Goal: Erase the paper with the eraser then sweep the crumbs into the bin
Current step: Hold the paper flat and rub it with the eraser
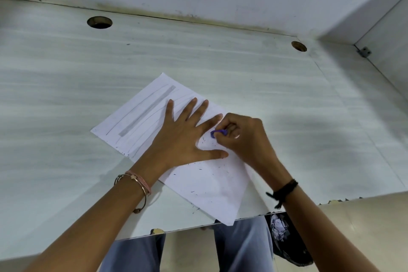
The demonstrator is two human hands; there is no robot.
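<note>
We see the paper (pixel 209 187) lying at an angle on the desk (pixel 66 95), its near corner reaching the desk's front edge. Our left hand (pixel 187 137) lies flat on the middle of the paper, fingers straight and spread, pressing the sheet down. Our right hand (pixel 242 137), at the paper's right edge, has its fingers curled and pinches the purple eraser (pixel 218 133). The eraser's tip meets the paper just beside the left index finger.

Dark crumbs (pixel 205 170) are scattered over the near half of the paper, with a few on the desk just off its near left edge. The far half of the paper carries pencil lines and a grey shaded bar (pixel 146 110).

The bin (pixel 284 238), lined with a black bag and holding crumpled scraps, stands on the floor below and to the right of the paper's near corner. Two round holes (pixel 99 22) in the desk lie well beyond the paper's far side.
</note>
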